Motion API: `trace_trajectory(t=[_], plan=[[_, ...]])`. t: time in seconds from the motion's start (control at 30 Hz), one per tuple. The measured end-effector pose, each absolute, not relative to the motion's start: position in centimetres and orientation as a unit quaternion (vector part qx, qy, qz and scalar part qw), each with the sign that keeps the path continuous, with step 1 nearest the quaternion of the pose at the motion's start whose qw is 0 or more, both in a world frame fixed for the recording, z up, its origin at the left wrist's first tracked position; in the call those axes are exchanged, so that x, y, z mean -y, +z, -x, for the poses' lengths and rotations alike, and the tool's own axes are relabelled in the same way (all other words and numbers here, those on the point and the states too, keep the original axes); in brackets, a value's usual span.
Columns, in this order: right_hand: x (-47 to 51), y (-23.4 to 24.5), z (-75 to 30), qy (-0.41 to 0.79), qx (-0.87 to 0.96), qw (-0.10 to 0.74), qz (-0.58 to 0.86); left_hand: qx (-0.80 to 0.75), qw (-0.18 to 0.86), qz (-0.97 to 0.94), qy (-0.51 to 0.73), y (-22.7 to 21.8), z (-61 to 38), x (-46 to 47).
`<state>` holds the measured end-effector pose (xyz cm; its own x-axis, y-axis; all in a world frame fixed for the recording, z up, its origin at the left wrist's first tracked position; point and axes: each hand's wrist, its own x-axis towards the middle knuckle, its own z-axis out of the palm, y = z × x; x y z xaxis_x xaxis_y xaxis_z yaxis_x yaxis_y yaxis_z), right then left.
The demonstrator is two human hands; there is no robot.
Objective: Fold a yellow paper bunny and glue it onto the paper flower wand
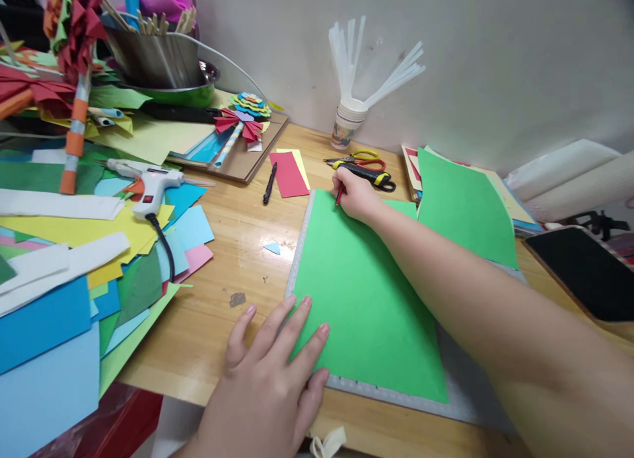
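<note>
A green sheet of paper [366,299] lies on a grey cutting mat [396,405] with ruled markings along its edges. Near the sheet's far left corner, my right hand [352,192] is closed around a thin, dark red pen-like stick [339,193], its tip at the paper. What kind of writing or cutting tool it is I cannot tell. My left hand [277,365] is spread open, palm down, over the near left edge of the sheet, fingertips on the paper and mat edge.
Beyond the sheet lie scissors [364,159], a black-and-yellow-handled tool [369,175], a black pen [270,184] and a red card [291,174]. A glue gun [153,184] rests on coloured paper scraps at left. Paper cups [347,122] hold white sticks. A tablet [584,269] lies at right.
</note>
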<state>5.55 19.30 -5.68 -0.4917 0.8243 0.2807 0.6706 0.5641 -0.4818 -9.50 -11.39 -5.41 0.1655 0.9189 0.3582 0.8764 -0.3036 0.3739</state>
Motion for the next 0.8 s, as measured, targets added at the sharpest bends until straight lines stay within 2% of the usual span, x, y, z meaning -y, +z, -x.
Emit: trace_trajectory(t=[0.2, 0.33, 0.43, 0.5, 0.63, 0.8], plan=[[-18.0, -5.1, -4.9, 0.116, 0.835, 0.287, 0.456, -0.589, 0.052, -0.755, 0.284, -5.4, 9.4, 11.4], [-12.9, -4.1, -5.0, 0.141, 0.859, 0.306, 0.386, -0.590, 0.051, -0.754, 0.285, -5.4, 9.3, 11.4], [-7.5, -3.3, -6.3, 0.241, 0.913, 0.245, 0.218, -0.589, 0.039, -0.757, 0.280, -5.4, 9.3, 11.4], [-4.4, -3.0, -7.6, 0.266, 0.937, 0.162, 0.155, -0.588, 0.036, -0.758, 0.280, -5.5, 9.3, 11.3], [-1.7, -3.2, -9.8, 0.293, 0.946, 0.056, 0.126, -0.584, 0.034, -0.759, 0.285, -5.7, 9.2, 11.3], [-4.2, -3.8, -10.0, 0.262, 0.956, 0.016, 0.130, -0.587, 0.037, -0.757, 0.284, -5.6, 9.3, 11.2]])
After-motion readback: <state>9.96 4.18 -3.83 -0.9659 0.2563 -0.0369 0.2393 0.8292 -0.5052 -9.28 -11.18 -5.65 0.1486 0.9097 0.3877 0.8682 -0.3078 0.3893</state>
